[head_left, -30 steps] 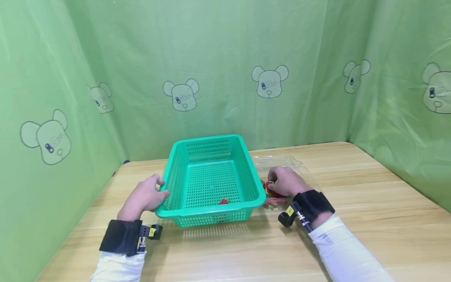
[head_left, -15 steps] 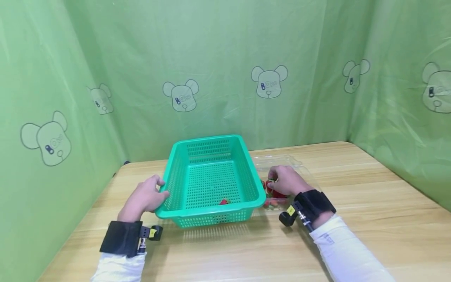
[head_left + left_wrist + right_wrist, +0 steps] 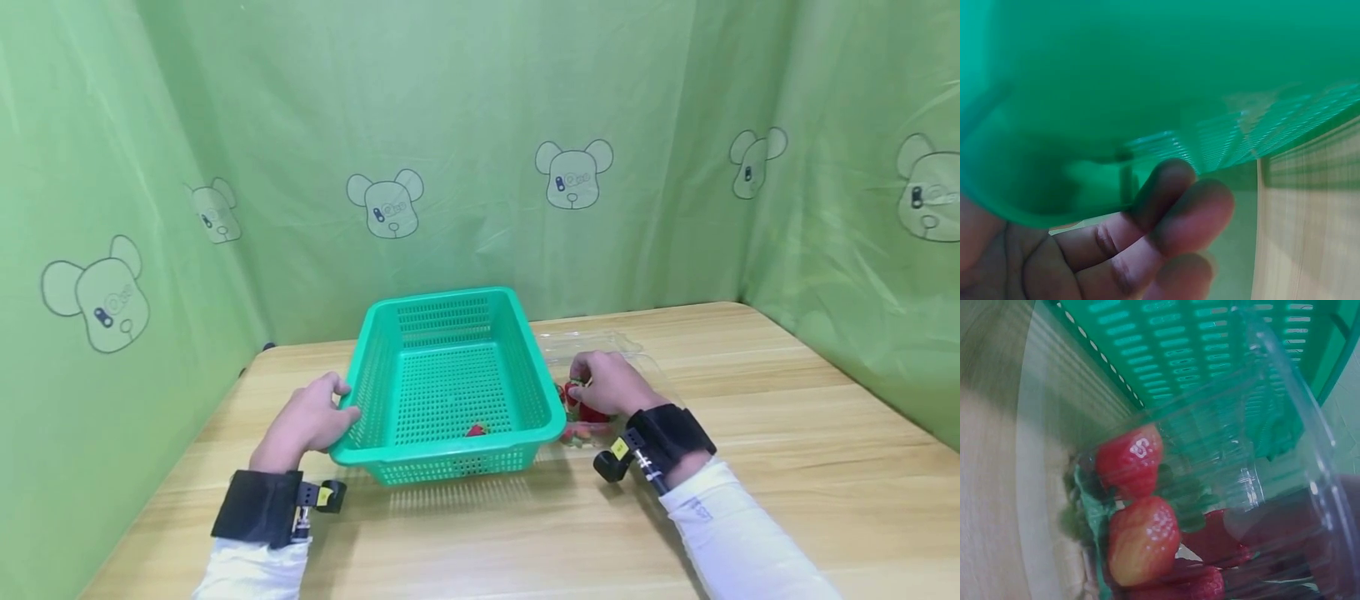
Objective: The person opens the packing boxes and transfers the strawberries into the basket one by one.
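Note:
A green plastic basket [image 3: 450, 446] with slotted walls stands in the middle of the table, one strawberry [image 3: 476, 430] on its floor near the front. My left hand [image 3: 315, 412] grips the basket's left rim near the front corner; its fingers [image 3: 1191, 215] curl beneath the rim in the left wrist view. To the right of the basket is a clear plastic box [image 3: 1210, 394] holding several strawberries [image 3: 1144, 540]. My right hand [image 3: 611, 383] reaches into this box from above, thumb and fingers curled at a strawberry [image 3: 572, 394]. The hand partly hides the box and the fruit.
The box's clear lid [image 3: 585, 340] lies folded back behind it. Green curtains [image 3: 480, 242] with bear-head prints surround the wooden table [image 3: 787, 433] at the back and sides. Each wrist wears a black strap with a small camera.
My right hand has shifted only slightly over the strawberries in the box. The left hand and the basket have stayed in place.

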`<state>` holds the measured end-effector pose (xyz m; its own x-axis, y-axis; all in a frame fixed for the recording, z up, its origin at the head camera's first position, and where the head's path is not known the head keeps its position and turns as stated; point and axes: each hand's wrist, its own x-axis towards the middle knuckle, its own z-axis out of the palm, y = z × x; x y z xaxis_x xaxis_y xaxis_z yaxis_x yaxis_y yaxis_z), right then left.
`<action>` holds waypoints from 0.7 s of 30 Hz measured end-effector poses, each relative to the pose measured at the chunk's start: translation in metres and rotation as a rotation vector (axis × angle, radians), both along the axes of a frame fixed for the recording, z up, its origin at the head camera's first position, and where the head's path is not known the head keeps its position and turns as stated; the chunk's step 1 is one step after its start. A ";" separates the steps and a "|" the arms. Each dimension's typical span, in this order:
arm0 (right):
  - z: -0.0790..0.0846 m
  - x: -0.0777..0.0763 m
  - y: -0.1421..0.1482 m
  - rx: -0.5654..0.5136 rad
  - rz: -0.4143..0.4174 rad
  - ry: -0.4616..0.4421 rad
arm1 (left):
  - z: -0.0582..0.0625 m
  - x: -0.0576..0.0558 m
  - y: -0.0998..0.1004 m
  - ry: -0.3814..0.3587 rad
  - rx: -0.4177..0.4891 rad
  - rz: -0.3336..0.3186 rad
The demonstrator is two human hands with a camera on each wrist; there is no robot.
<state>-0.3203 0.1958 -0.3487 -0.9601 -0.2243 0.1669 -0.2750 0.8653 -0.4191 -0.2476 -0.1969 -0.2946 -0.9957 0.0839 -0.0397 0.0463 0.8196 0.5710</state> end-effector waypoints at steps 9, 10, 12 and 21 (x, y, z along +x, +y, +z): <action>0.002 0.000 0.000 0.002 0.014 0.022 | 0.000 0.000 0.000 0.005 -0.009 0.000; 0.003 0.000 0.000 0.002 0.013 0.021 | 0.000 0.000 0.000 0.008 -0.009 -0.001; 0.003 0.000 0.001 0.002 0.013 0.020 | 0.000 0.000 0.000 0.007 -0.009 -0.001; 0.006 0.001 0.000 -0.001 0.024 0.015 | 0.002 0.001 0.001 0.001 -0.011 0.005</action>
